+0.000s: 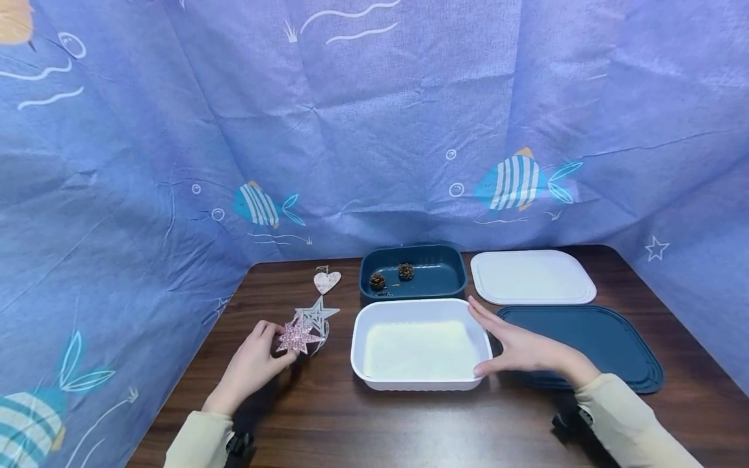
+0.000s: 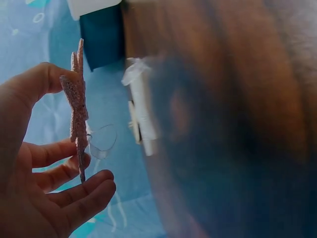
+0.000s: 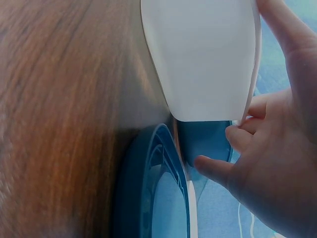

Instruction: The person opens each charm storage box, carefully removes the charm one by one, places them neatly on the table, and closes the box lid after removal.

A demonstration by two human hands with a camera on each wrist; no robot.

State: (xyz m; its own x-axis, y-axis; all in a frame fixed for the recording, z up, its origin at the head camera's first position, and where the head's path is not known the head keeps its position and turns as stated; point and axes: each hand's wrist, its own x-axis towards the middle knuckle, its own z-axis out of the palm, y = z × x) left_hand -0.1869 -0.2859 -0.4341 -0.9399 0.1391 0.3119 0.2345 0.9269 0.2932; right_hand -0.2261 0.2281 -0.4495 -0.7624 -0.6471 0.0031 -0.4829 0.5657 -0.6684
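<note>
A pink glittery star ornament (image 1: 297, 335) is pinched between the thumb and fingers of my left hand (image 1: 255, 359). In the left wrist view this pink star (image 2: 77, 106) appears edge-on, with a thin clear loop beside it. Just behind it lies a silver star ornament (image 1: 318, 313), partly covered by the pink one in the head view. My right hand (image 1: 523, 344) grips the right end of a white rectangular container (image 1: 422, 383), thumb at the near corner and fingers at the far corner. The white container (image 3: 208, 64) shows no contents in the head view.
Behind the white container stands a dark blue container (image 1: 435, 273) with two pine cones (image 1: 406, 271). A white lid (image 1: 532, 276) and a dark blue lid (image 1: 591, 344) lie at right. A white heart ornament (image 1: 326, 281) lies at the back left. A blue curtain (image 1: 374, 130) hangs behind the table.
</note>
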